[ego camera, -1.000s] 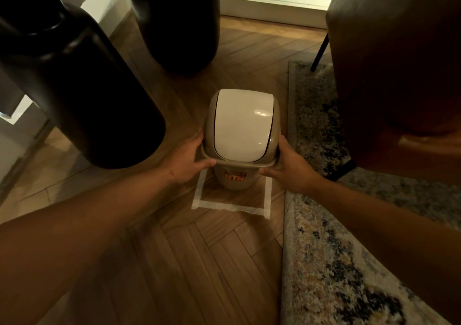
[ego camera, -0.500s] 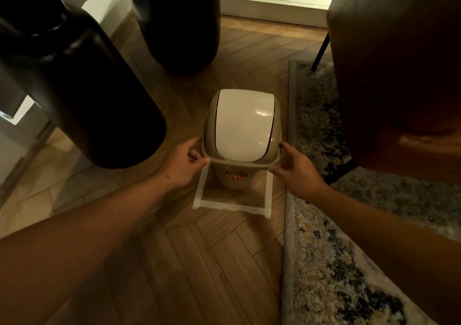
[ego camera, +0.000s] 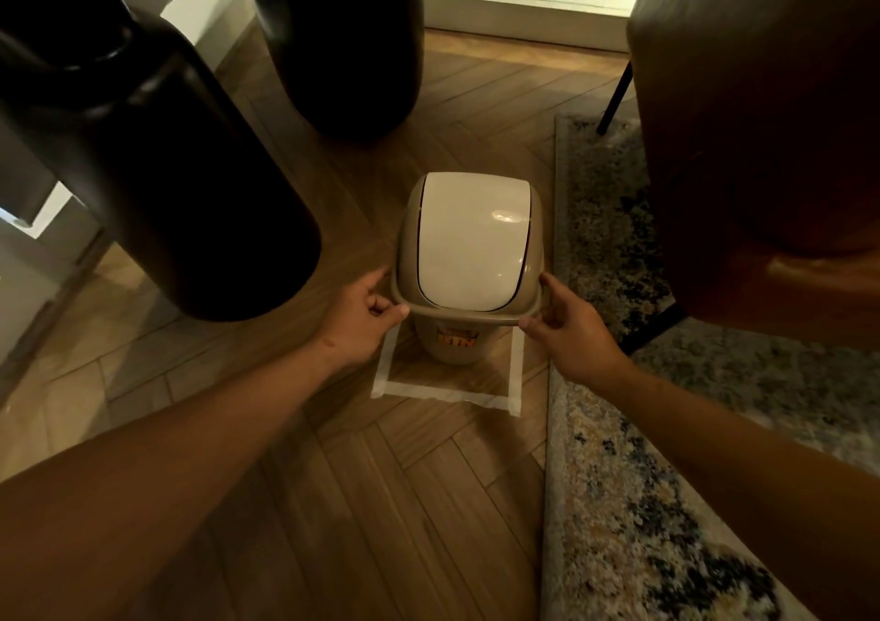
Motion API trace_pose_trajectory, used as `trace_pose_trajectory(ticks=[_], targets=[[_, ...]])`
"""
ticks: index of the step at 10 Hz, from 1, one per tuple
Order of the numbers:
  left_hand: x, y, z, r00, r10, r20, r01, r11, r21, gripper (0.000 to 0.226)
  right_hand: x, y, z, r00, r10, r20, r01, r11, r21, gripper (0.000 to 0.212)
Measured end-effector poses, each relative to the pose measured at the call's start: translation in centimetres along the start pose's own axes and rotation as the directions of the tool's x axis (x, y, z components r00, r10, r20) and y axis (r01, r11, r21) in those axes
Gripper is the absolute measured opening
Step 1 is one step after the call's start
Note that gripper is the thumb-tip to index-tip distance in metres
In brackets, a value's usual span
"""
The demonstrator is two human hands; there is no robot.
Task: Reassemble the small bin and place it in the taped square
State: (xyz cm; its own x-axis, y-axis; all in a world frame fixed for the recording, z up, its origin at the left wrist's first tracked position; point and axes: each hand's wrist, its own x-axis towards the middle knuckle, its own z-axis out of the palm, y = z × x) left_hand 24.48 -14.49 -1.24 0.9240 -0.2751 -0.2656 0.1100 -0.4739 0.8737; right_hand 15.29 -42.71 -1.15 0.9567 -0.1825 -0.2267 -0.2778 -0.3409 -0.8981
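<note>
The small beige bin (ego camera: 455, 344), with an orange label on its front, stands upright on the wooden floor inside the white taped square (ego camera: 443, 393). Its white swing lid (ego camera: 471, 244) sits in the beige top frame and is closed. My left hand (ego camera: 362, 320) pinches the frame's left front rim with thumb and curled fingers. On the opposite side, my right hand (ego camera: 566, 330) holds the right front rim between thumb and forefinger. The far side of the taped square is hidden behind the bin.
Two tall black vases stand close by, one (ego camera: 181, 182) just left of the bin and one (ego camera: 343, 39) behind it. A patterned rug (ego camera: 619, 501) borders the square on the right. A brown chair (ego camera: 762, 144) with thin black legs stands on the rug.
Both hands have slid from the bin's sides to a fingertip hold on the front rim. The bin sits lower and stands in the square.
</note>
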Motion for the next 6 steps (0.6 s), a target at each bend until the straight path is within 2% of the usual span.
trace_pose_trajectory(ticks=[3,4,6], targets=[[-0.42,0.29,0.03,1.000,0.000,0.013,0.000,1.000,-0.004,0.078,-0.14,0.33,-0.04,1.000,-0.006,0.000,0.006,1.000,-0.025,0.078],[-0.33,0.20,-0.03,1.000,0.003,0.013,-0.003,1.000,-0.003,0.078,-0.30,0.13,-0.08,1.000,-0.010,-0.011,0.009,0.996,-0.092,0.077],[-0.38,0.16,0.03,1.000,0.008,0.016,-0.008,1.000,0.013,0.080,-0.46,0.20,-0.03,0.999,-0.033,-0.004,0.033,0.999,-0.006,0.076]])
